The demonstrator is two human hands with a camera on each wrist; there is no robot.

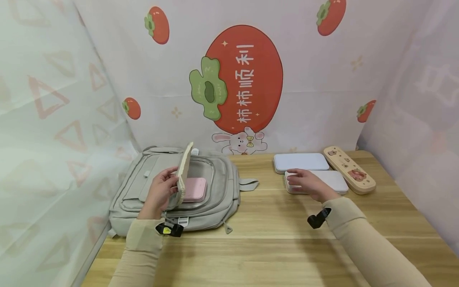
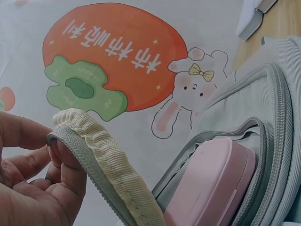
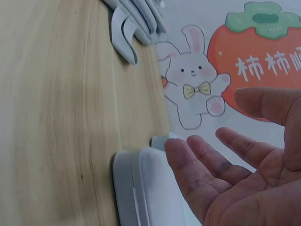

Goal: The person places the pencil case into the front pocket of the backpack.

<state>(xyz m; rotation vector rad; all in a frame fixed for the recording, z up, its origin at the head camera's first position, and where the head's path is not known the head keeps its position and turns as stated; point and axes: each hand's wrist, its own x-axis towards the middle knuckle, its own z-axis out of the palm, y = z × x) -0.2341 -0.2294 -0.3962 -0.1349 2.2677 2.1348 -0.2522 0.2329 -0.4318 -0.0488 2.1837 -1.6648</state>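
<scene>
On the tabletop [image 1: 258,255], I see the left hand [image 1: 161,192] pinching the flap [image 1: 184,169] of the grey backpack [image 1: 152,169]; the flap hides one end of the pink case [image 1: 196,189] in the pocket. The right hand [image 1: 308,184], fingers parted, partly covers the nearer white case [image 1: 332,180]; contact I cannot tell.

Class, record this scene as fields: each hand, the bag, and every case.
left hand: pinches the raised flap of the backpack
right hand: open by the white case; contact unclear
backpack: grey, lying on the table, pocket open
pink case: in the open pocket
pale blue case: behind the white case
beige printed case: right of the white case
</scene>
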